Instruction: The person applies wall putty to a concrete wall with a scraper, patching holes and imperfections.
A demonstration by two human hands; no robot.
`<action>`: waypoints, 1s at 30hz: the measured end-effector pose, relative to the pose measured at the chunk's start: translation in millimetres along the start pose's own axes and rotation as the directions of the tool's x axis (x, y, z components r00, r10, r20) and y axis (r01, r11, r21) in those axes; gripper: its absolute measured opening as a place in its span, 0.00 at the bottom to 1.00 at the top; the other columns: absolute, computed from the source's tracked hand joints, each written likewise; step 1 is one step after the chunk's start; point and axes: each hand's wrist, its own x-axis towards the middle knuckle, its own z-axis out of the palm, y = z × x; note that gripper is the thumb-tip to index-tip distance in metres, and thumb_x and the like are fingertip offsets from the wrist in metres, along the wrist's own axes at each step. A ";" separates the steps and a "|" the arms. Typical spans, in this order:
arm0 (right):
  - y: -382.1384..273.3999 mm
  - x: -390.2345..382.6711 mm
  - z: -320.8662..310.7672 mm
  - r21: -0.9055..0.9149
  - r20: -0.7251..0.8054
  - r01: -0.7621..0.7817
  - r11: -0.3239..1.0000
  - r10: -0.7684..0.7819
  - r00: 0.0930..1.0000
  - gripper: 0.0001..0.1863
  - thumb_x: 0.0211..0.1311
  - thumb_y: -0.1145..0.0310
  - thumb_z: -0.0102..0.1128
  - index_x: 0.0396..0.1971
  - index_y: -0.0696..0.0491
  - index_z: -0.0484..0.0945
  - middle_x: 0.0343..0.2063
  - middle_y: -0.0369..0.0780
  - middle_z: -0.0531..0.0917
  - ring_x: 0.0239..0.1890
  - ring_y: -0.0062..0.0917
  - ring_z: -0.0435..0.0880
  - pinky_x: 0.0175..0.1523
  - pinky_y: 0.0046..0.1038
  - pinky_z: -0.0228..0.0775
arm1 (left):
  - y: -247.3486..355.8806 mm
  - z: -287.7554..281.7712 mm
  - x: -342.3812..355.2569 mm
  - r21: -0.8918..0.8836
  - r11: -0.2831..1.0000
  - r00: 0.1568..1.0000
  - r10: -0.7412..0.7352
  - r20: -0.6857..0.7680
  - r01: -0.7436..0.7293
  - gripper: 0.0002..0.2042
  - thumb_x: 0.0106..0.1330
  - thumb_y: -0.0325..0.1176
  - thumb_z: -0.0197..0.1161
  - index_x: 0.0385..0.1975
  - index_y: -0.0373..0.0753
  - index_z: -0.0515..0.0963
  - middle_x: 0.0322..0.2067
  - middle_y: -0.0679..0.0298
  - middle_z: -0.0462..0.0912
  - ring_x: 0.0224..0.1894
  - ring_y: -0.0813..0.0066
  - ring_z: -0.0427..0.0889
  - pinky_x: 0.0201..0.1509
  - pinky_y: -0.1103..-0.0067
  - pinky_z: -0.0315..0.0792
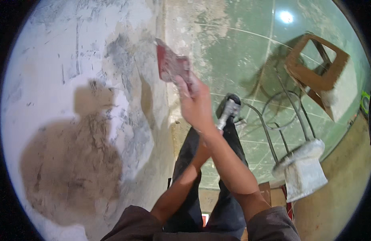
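Observation:
My right hand (196,105) is closed round a plaster-smeared, reddish scraper (171,64), its blade tip near the grey-white wall (149,24) on the left. Motion blurs the hand slightly, and I cannot tell whether the blade touches the wall. Lower down, my left hand (204,152) passes under my right forearm and is largely hidden by it. From that hand a narrow, pale, plaster-coated tool (229,113) sticks out over my dark shoe (233,97); its exact kind does not show. Grey patches and rough smears mark the wall.
Green tiled floor (241,52) with pale smears meets the wall's foot. To the right stand a brown open-topped box (292,64) and an overturned stool with metal legs (270,140) and a whitened seat (302,156). A tan surface (338,172) borders the lower right.

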 end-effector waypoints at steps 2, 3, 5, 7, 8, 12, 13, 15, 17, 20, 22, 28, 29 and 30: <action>21.0 23.5 29.2 0.048 -0.047 0.101 0.994 -0.099 0.994 0.19 0.68 0.74 0.48 0.57 0.59 0.71 0.44 0.54 0.81 0.42 0.43 0.83 0.48 0.33 0.72 | 26.0 22.3 16.7 -0.043 0.972 0.969 -0.228 0.091 0.233 0.14 0.69 0.39 0.62 0.46 0.37 0.73 0.33 0.63 0.76 0.34 0.74 0.72 0.42 0.76 0.69; 24.4 33.4 38.5 0.078 -0.105 0.200 0.977 -0.192 0.976 0.20 0.67 0.77 0.47 0.59 0.58 0.70 0.48 0.54 0.80 0.46 0.47 0.82 0.52 0.35 0.72 | 36.9 30.3 21.5 0.033 0.976 0.973 -0.217 0.078 0.215 0.17 0.69 0.43 0.61 0.49 0.39 0.73 0.32 0.61 0.79 0.33 0.69 0.76 0.42 0.73 0.71; 36.1 47.2 58.0 0.023 -0.113 0.193 0.981 -0.189 0.975 0.22 0.65 0.80 0.46 0.60 0.58 0.70 0.48 0.54 0.80 0.46 0.44 0.83 0.52 0.33 0.72 | 30.5 30.2 28.0 0.077 0.989 0.988 -0.130 0.084 0.124 0.19 0.69 0.45 0.59 0.52 0.39 0.72 0.35 0.53 0.81 0.38 0.59 0.81 0.43 0.69 0.72; 54.6 64.9 76.6 -0.054 -0.155 0.276 0.960 -0.281 0.947 0.26 0.63 0.83 0.45 0.63 0.56 0.68 0.52 0.52 0.80 0.49 0.43 0.82 0.55 0.31 0.72 | 23.3 30.6 30.9 0.055 0.991 0.989 -0.129 0.067 0.125 0.17 0.68 0.40 0.62 0.51 0.37 0.73 0.34 0.53 0.80 0.34 0.65 0.80 0.40 0.73 0.72; 62.2 69.6 83.7 -0.047 -0.159 0.272 0.961 -0.276 0.948 0.26 0.63 0.83 0.45 0.63 0.56 0.68 0.52 0.52 0.80 0.49 0.43 0.82 0.55 0.31 0.72 | 19.0 31.1 32.7 0.063 0.990 0.989 -0.133 0.065 0.129 0.17 0.68 0.40 0.62 0.51 0.37 0.73 0.34 0.53 0.80 0.34 0.65 0.80 0.40 0.73 0.72; 71.6 76.5 111.7 -0.002 -0.174 0.271 0.963 -0.267 0.948 0.30 0.59 0.85 0.45 0.64 0.56 0.65 0.56 0.53 0.74 0.57 0.47 0.74 0.63 0.37 0.65 | 2.4 29.9 33.4 0.093 0.991 0.995 -0.093 -0.022 0.095 0.17 0.68 0.39 0.62 0.50 0.36 0.73 0.37 0.52 0.82 0.39 0.62 0.83 0.43 0.72 0.73; 75.6 76.8 112.6 0.001 -0.143 0.260 0.966 -0.257 0.956 0.32 0.56 0.86 0.45 0.65 0.57 0.64 0.60 0.53 0.70 0.61 0.49 0.69 0.66 0.40 0.60 | 0.7 33.7 33.1 0.066 0.994 0.996 -0.084 -0.006 0.085 0.17 0.68 0.39 0.62 0.50 0.36 0.73 0.38 0.52 0.82 0.40 0.61 0.83 0.44 0.72 0.74; 78.4 79.8 116.4 -0.038 -0.143 0.255 0.966 -0.258 0.955 0.32 0.56 0.86 0.46 0.65 0.57 0.64 0.61 0.53 0.70 0.62 0.49 0.68 0.67 0.40 0.60 | 2.7 33.8 34.0 0.037 0.993 0.993 -0.112 0.044 0.110 0.16 0.68 0.38 0.62 0.50 0.36 0.73 0.39 0.51 0.82 0.41 0.58 0.84 0.44 0.72 0.74; 75.3 84.9 123.5 -0.067 -0.145 0.254 0.965 -0.261 0.954 0.32 0.56 0.86 0.46 0.65 0.57 0.64 0.61 0.52 0.69 0.63 0.49 0.67 0.67 0.41 0.59 | 10.3 27.0 37.9 0.048 0.993 0.993 -0.108 0.053 0.106 0.16 0.68 0.38 0.62 0.50 0.36 0.73 0.39 0.51 0.82 0.41 0.58 0.84 0.44 0.72 0.74; 78.4 90.1 125.4 -0.100 -0.152 0.269 0.958 -0.282 0.947 0.34 0.54 0.86 0.47 0.65 0.58 0.63 0.61 0.51 0.70 0.65 0.48 0.65 0.68 0.41 0.59 | 3.8 31.9 39.6 0.042 0.996 0.994 -0.086 0.073 0.083 0.16 0.68 0.37 0.62 0.50 0.36 0.73 0.39 0.51 0.82 0.41 0.57 0.84 0.44 0.71 0.74; 79.6 89.5 134.1 -0.190 -0.090 0.354 0.916 -0.375 0.923 0.35 0.52 0.86 0.48 0.66 0.58 0.62 0.62 0.51 0.69 0.67 0.47 0.63 0.68 0.41 0.59 | 4.7 28.7 41.9 0.054 0.996 0.995 -0.075 0.067 0.071 0.15 0.68 0.36 0.62 0.50 0.36 0.72 0.39 0.51 0.82 0.41 0.57 0.84 0.44 0.71 0.74; 73.3 58.5 126.7 -0.141 -0.075 0.283 0.949 -0.296 0.952 0.36 0.52 0.87 0.48 0.66 0.60 0.60 0.62 0.53 0.68 0.66 0.47 0.65 0.68 0.40 0.60 | 6.2 20.9 43.2 0.059 0.995 0.992 -0.090 0.090 0.084 0.15 0.68 0.36 0.62 0.49 0.36 0.73 0.39 0.51 0.82 0.40 0.54 0.84 0.43 0.70 0.74; 73.5 61.2 127.4 -0.137 -0.075 0.284 0.949 -0.295 0.952 0.36 0.52 0.87 0.48 0.66 0.60 0.60 0.62 0.53 0.68 0.66 0.47 0.65 0.68 0.40 0.60 | 6.1 20.7 42.7 0.058 0.996 0.994 -0.077 0.079 0.072 0.14 0.68 0.36 0.62 0.49 0.37 0.73 0.39 0.51 0.82 0.40 0.54 0.84 0.43 0.70 0.74; 75.2 68.5 124.1 -0.108 -0.122 0.281 0.954 -0.293 0.948 0.36 0.52 0.87 0.48 0.66 0.60 0.60 0.62 0.54 0.68 0.66 0.48 0.65 0.68 0.40 0.60 | 4.1 24.7 41.8 0.052 0.997 0.995 -0.062 0.076 0.058 0.14 0.68 0.36 0.62 0.49 0.37 0.73 0.38 0.51 0.82 0.40 0.54 0.84 0.42 0.70 0.74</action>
